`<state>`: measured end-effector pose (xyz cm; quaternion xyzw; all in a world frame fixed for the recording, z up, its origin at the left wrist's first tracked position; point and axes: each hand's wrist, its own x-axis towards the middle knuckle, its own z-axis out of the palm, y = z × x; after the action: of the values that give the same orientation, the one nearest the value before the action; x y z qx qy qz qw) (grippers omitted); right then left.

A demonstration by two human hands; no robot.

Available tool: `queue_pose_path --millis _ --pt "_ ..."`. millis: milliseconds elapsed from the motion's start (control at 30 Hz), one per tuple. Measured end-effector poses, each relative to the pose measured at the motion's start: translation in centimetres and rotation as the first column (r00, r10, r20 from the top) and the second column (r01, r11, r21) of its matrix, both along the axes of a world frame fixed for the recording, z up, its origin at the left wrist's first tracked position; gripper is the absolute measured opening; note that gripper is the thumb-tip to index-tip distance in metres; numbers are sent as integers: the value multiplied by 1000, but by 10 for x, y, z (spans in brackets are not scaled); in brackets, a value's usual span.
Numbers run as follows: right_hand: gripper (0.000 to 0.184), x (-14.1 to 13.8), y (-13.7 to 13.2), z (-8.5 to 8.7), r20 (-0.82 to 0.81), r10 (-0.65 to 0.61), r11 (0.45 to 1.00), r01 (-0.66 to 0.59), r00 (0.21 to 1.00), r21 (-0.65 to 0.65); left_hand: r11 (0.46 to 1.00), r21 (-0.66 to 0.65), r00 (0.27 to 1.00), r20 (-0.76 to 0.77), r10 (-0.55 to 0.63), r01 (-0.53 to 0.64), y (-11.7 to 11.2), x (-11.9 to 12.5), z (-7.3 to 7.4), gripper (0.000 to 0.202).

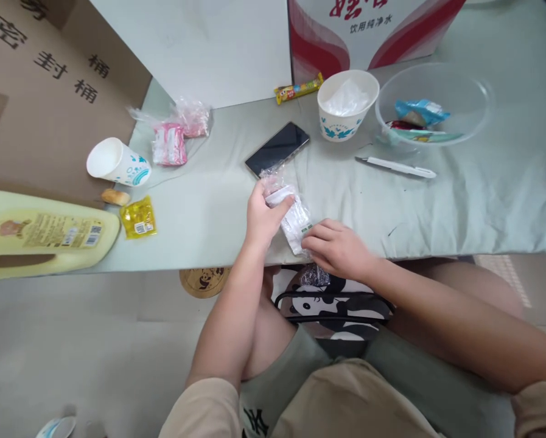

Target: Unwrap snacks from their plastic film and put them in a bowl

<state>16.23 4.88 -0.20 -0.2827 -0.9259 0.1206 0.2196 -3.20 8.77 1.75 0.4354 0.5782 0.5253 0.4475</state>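
Note:
My left hand (262,216) is closed around the top end of a small white packet in clear crinkled plastic (292,218), near the front edge of the pale green table (218,207). My right hand (337,248) pinches the packet's lower end with curled fingers. Just beyond the packet lies a black phone (277,148), face up. A small dark crumpled wrapper (315,277) shows under my right hand, below the table edge.
A paper cup (117,162) lies tipped at the left, by pink packets (169,143) and a yellow sachet (138,217). A big yellow bottle (39,234) lies at far left. A paper bowl (347,104), a clear bowl with wrappers (432,103) and a white pen (395,166) sit farther back.

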Motion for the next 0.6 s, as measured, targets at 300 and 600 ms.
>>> queue_pose_path --millis 300,600 --pt "59 29 -6 14 -275 154 975 -192 949 -116 995 -96 958 285 18 10 27 27 3 24" --pt "72 54 16 8 -85 -126 972 106 988 -208 969 -240 910 410 53 51 31 23 -5 33"
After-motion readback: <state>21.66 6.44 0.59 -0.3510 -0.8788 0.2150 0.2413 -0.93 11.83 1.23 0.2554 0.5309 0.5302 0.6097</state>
